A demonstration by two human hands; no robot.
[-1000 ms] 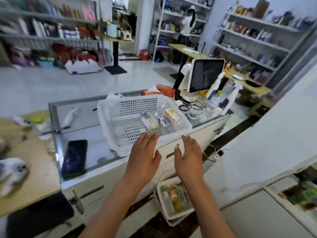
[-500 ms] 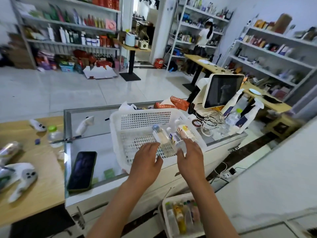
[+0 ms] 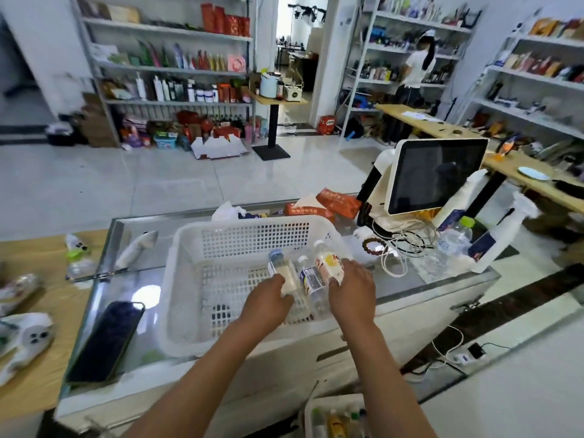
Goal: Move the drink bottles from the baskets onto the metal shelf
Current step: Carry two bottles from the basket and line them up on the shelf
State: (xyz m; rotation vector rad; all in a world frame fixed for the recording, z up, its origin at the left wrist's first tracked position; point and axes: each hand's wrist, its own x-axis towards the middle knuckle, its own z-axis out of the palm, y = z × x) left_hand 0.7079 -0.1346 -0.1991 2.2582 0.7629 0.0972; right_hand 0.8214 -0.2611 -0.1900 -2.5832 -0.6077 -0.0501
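In the white basket (image 3: pixel 240 245), left hand (image 3: pixel 267 303) and right hand (image 3: pixel 352 287) each gripping a bottle

Glass counter (image 3: pixel 407 298) carries white basket (image 3: pixel 196 279), phone (image 3: pixel 104 339).

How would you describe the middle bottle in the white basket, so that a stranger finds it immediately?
Find the white basket on the glass counter, in front of the screen. Three bottles lie at its right end, between the two hands. The middle bottle is clear, with a white cap and a dark blue label; its neighbours look milky white and peach.
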